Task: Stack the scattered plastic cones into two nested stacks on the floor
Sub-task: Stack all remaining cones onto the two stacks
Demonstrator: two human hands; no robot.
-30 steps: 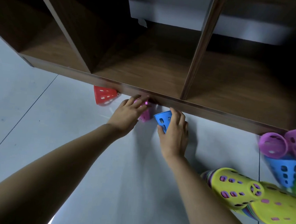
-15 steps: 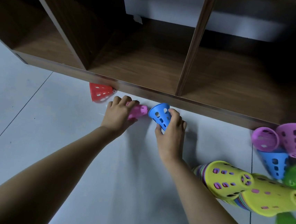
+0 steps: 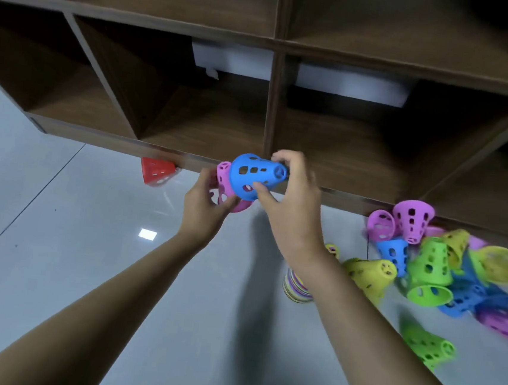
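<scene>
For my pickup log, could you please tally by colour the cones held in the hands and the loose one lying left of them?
Blue cone: 1
Pink cone: 1
Red cone: 1
Total: 3

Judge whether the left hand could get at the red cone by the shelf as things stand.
Probably yes: the red cone lies on bare floor at the shelf base, left of the left hand, with nothing between. But that hand grips a pink cone, so it likely needs freeing first.
</scene>
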